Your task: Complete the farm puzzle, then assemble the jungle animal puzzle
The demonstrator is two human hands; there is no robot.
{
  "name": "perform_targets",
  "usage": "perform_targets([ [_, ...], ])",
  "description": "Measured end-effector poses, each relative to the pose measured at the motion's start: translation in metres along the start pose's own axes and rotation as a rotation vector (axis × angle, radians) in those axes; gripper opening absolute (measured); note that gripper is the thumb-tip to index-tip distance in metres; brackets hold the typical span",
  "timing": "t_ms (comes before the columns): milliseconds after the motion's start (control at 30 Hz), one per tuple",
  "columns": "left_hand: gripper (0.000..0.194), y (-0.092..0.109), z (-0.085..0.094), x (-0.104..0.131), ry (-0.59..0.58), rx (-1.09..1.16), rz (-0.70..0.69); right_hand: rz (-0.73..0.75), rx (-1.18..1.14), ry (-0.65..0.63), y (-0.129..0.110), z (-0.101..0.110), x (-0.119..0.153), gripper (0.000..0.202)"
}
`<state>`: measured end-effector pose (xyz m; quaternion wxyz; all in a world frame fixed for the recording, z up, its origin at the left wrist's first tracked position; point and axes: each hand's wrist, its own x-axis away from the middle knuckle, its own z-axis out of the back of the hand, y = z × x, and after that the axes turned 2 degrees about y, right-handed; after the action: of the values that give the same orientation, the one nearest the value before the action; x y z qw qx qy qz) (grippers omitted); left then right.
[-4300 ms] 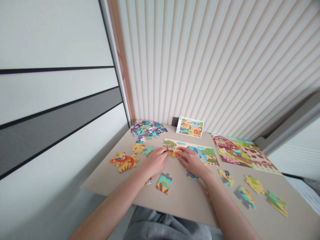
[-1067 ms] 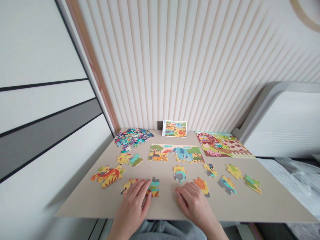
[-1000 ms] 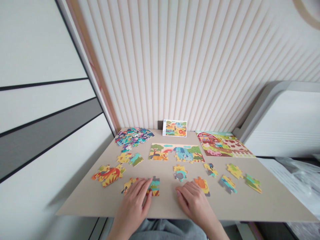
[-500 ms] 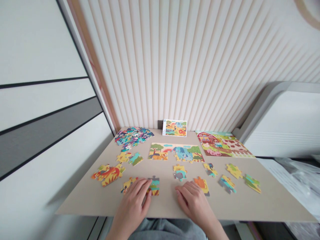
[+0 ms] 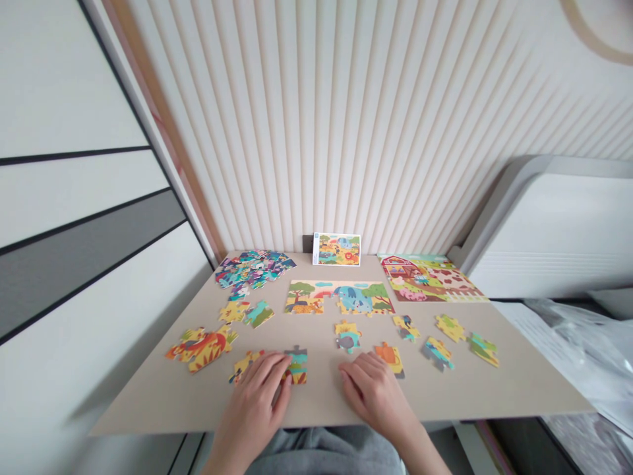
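Note:
My left hand [image 5: 260, 396] lies over the near part of the table, thumb and index finger at the left side of a puzzle piece [image 5: 299, 364] with grey, teal and green bands. Under its outer fingers another yellow puzzle piece [image 5: 242, 367] shows only in part. My right hand [image 5: 370, 386] rests with curled fingers on the table, and I see nothing in it. Just beyond it lies an orange puzzle piece [image 5: 390, 357], partly covered. Farther back is a joined puzzle strip [image 5: 341, 297] with trees and blue elephants, its lower edge uneven.
Joined red and yellow pieces [image 5: 208, 346] lie left. Loose pieces [image 5: 438, 353] are spread on the right. A picture card [image 5: 337, 250] stands against the ribbed wall, between a heap of dark pieces [image 5: 254, 269] and a farm puzzle [image 5: 430, 280]. Plastic wrapping [image 5: 568, 336] lies right.
The view has swung slightly to the right, so everything sits farther left in the picture. Both hands and the pieces keep the same places on the table.

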<state>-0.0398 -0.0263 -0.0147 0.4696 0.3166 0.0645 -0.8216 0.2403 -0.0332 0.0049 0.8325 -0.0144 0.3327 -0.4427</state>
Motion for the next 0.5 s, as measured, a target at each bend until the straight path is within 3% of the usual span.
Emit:
perform_targets([
  [500, 0.030, 0.0015, 0.0003, 0.0002, 0.004, 0.006, 0.016, -0.005, -0.005, -0.001, 0.0011, -0.0016, 0.0015, 0.016],
])
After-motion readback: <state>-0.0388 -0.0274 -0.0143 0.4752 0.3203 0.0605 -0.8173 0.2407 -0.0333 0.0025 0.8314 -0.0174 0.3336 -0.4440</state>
